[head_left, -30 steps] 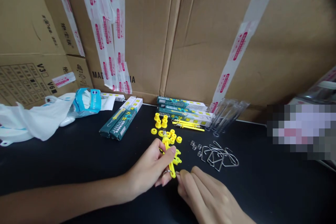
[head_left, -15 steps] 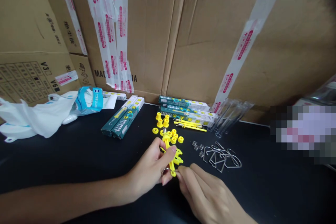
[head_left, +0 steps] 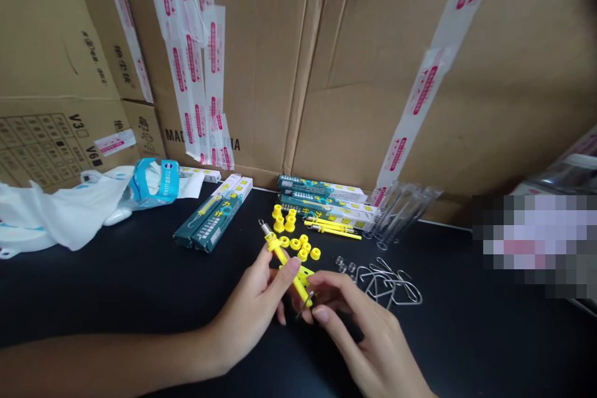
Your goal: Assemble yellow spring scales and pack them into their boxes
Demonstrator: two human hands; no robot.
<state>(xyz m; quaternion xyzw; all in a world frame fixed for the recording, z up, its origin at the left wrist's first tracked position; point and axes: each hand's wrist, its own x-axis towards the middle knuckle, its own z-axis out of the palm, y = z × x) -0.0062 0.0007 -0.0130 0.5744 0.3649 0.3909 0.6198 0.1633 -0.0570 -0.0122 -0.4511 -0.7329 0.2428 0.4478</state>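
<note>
My left hand grips a slim yellow rod with a small metal spring tip at its far end, tilted up to the left. My right hand pinches the rod's near end, where a small metal ring shows at the fingertips. Just beyond the hands lie several small yellow plastic rings and caps and another yellow piece on the black table. Bent wire hooks and small metal rings lie to the right.
Green and white boxes and a second stack lie at the back, with thin yellow rods and clear tubes. White plastic bags sit at left. Taped cardboard cartons wall the back.
The rod has tilted so its spring tip points up and left. My right hand has come up and closed on the rod's near end.
</note>
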